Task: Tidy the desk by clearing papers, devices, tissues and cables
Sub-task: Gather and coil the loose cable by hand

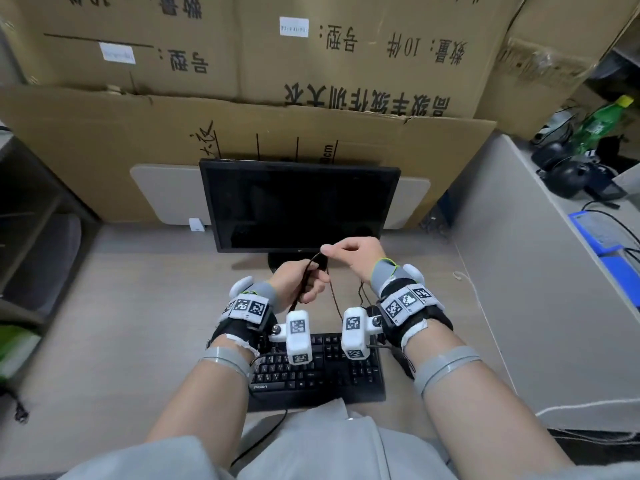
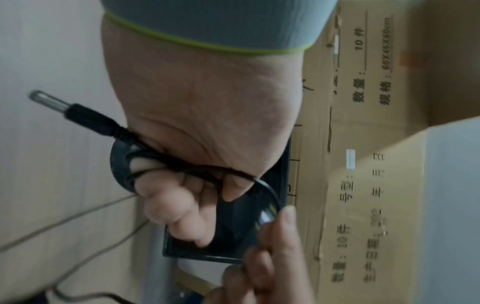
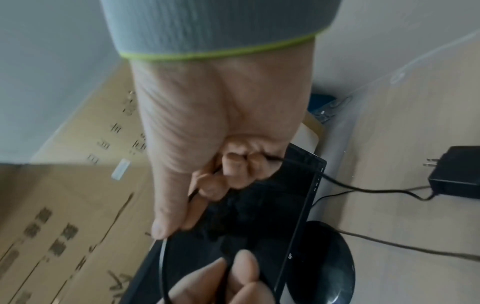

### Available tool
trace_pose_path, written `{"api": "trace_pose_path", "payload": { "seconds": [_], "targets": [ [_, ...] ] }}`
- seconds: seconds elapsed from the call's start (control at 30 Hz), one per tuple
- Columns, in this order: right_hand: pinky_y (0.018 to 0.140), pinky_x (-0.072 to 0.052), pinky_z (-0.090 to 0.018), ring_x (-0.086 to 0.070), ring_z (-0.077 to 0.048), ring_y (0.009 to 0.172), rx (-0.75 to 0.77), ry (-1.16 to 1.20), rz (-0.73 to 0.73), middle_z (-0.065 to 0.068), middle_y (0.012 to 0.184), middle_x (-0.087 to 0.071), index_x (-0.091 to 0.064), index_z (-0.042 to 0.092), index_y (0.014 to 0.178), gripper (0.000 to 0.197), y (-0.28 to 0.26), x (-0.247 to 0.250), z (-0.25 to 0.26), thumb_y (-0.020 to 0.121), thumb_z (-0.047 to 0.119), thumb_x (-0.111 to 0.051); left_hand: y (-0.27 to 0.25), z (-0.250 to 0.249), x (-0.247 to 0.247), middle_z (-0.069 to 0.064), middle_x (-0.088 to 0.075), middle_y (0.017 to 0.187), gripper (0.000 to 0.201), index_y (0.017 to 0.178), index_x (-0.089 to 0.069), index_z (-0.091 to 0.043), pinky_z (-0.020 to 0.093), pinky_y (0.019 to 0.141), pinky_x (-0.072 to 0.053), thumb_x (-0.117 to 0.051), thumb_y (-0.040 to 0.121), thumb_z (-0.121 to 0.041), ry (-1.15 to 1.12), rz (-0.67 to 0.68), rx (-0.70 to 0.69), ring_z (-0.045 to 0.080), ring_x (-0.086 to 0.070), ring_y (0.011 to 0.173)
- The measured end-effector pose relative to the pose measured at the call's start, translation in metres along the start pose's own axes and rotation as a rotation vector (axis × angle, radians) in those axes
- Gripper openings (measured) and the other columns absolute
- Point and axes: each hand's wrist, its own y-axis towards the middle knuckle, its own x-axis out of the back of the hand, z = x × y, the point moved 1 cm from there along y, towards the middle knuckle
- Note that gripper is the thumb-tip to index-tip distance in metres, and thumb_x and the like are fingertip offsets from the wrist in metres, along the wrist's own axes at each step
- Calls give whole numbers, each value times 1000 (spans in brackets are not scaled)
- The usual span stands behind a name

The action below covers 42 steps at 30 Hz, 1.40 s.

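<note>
At the centre of the head view, both hands work a thin black cable (image 1: 331,292) above the keyboard (image 1: 322,372), in front of the dark monitor (image 1: 299,206). The left hand (image 1: 301,284) curls around coiled loops of it; in the left wrist view the barrel plug (image 2: 78,115) sticks out at middle left. The right hand (image 1: 353,254) pinches the cable between thumb and forefinger, with its other fingers curled. In the right wrist view the cable runs to a black adapter (image 3: 457,174) lying on the desk (image 1: 138,306) at the right edge.
</note>
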Motion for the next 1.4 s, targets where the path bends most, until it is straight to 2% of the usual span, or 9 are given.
{"api": "trace_pose_path", "payload": {
  "seconds": [0.17,0.3,0.43,0.63,0.77,0.83,0.97,1.13,1.4],
  "targets": [
    [57,-39,-17,-46,-5,54,-105,-21,-175,7,61,-59,-78,14,83,25,0,-7,-36,79,38,-76,-4,-26,9,-4,-31,45,47,99,-60,1,20,34,-8,-26,100,-31,-310,154,-32,6,-20,28],
    [58,-38,-23,-45,-11,54,-220,-92,-95,7,63,-59,-76,23,93,20,-5,-22,-59,89,31,-58,-8,-35,20,-6,-49,55,51,133,-49,6,20,45,-10,-30,100,-28,-481,125,-159,6,-23,33],
    [53,-35,-22,-41,-10,46,-225,-110,32,4,62,-59,-69,15,90,13,-10,-32,-60,89,23,-59,-13,-40,27,-1,-45,62,53,118,-68,-5,22,49,-28,-34,99,-41,-410,48,-199,10,-30,45],
    [58,-38,-12,-51,2,52,44,-42,292,3,61,-64,-78,10,86,20,-18,-40,-3,81,29,-75,-1,-31,34,10,-61,75,79,120,-59,3,28,63,-43,-30,94,-67,-416,-56,-161,18,-51,62],
    [61,-43,-10,-55,3,58,114,-40,271,1,66,-68,-77,5,80,16,-13,-33,20,78,21,-78,-6,-29,26,14,-54,72,83,71,-70,-7,31,61,-45,-25,91,-74,-278,-43,-105,27,-53,64],
    [74,-52,-21,-64,-6,68,154,13,248,-8,72,-73,-76,7,81,10,-11,-33,23,77,16,-77,-11,-29,21,19,-59,81,81,75,-66,-4,30,65,-48,-25,93,-71,-136,-72,-106,29,-59,73],
    [66,-48,-20,-58,-5,55,200,126,68,3,58,-64,-68,13,93,17,-8,-38,25,78,8,-75,-23,-23,17,5,-46,51,79,71,-52,-8,22,42,-33,-11,95,-70,49,-25,-71,17,-39,40],
    [66,-45,-5,-60,1,58,190,281,-57,2,64,-65,-68,9,109,27,-4,-38,19,83,15,-75,-29,-20,30,-5,-31,43,82,81,-63,-8,22,41,-10,-15,93,-74,136,102,-7,8,-17,35],
    [62,-40,-19,-48,2,50,62,96,-83,8,57,-56,-74,13,81,28,-4,-58,-22,94,34,-60,-47,-48,41,-11,-25,44,43,85,-52,-13,22,39,-8,-28,105,-42,-249,109,-306,4,-18,33]
  ]
}}
